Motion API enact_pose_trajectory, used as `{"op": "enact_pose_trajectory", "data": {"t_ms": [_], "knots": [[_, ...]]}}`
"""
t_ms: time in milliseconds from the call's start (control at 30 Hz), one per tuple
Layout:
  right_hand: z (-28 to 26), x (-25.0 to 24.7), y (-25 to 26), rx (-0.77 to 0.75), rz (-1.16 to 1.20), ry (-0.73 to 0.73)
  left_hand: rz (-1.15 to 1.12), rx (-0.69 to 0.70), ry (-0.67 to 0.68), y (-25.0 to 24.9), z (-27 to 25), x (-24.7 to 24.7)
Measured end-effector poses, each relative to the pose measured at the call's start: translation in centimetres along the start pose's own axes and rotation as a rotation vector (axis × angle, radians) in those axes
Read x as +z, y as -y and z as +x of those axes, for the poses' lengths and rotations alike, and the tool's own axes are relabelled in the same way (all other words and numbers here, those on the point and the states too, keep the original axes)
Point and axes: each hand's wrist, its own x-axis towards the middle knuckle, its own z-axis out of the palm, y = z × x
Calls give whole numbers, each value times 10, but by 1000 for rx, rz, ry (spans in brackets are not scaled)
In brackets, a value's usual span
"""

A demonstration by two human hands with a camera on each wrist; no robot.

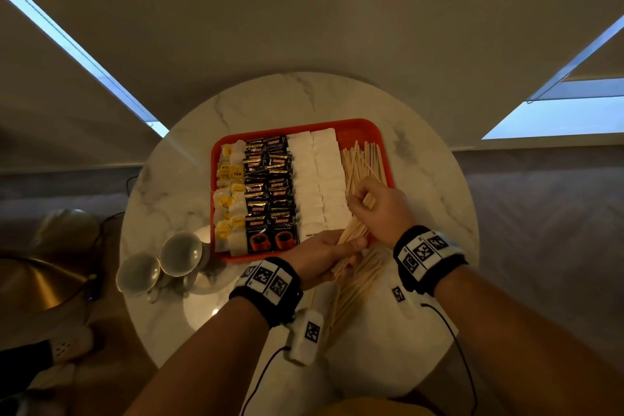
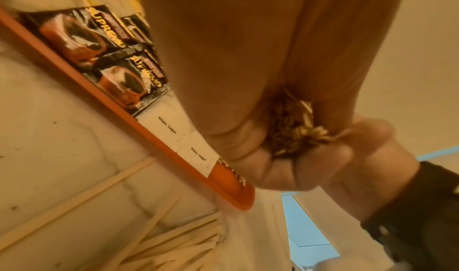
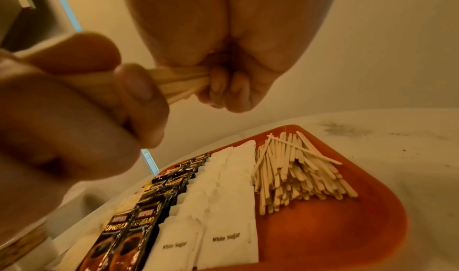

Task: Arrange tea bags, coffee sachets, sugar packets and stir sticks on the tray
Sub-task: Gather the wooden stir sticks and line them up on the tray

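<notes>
Both hands clamp one bundle of wooden stir sticks [image 1: 351, 233] above the orange tray's [image 1: 363, 127] near right corner: left hand [image 1: 324, 252] gripping the base, right hand [image 1: 381, 209] pinching the tips. Loosen either grip and sticks could scatter over the white sugar packets [image 1: 319, 179].

Hotel-like room: round marble table [image 1: 439, 179], teacups [image 1: 179, 252], drawn roller blinds [image 1: 304, 10].

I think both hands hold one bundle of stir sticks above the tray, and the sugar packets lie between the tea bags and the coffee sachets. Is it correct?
Not quite. The head view shows the sugar packets between the coffee sachets and the loose stir sticks; the tea bags lie at the tray's far left. Both hands, left hand and right hand, do hold one bundle.
</notes>
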Motion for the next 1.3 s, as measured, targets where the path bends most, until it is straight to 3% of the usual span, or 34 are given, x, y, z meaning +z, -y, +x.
{"op": "enact_pose_trajectory", "data": {"t_ms": [67, 167, 300, 400, 567, 700, 867, 1100, 1300], "knots": [[6, -3, -9, 99, 62, -32, 28, 38, -55, 0, 13, 3], [14, -11, -15, 255, 102, -57, 209, 131, -354, -8, 40, 13], [24, -14, -17, 315, 90, 143, 666, 163, -678, -22, 77, 27], [47, -17, -25, 337, 134, 157, 725, 183, -693, -34, 98, 36], [84, -29, -39, 346, 98, 222, 544, 187, -655, -47, 110, 24], [102, -30, -42, 323, 68, 303, 604, 239, -822, -41, 124, 11], [120, -19, -47, 282, -86, 256, 743, 199, -993, -38, 143, 4], [117, -17, -63, 304, -112, 190, 934, 56, -965, -40, 144, -5], [108, -23, -71, 263, -308, 154, 893, 116, -995, -39, 149, -9]]}}
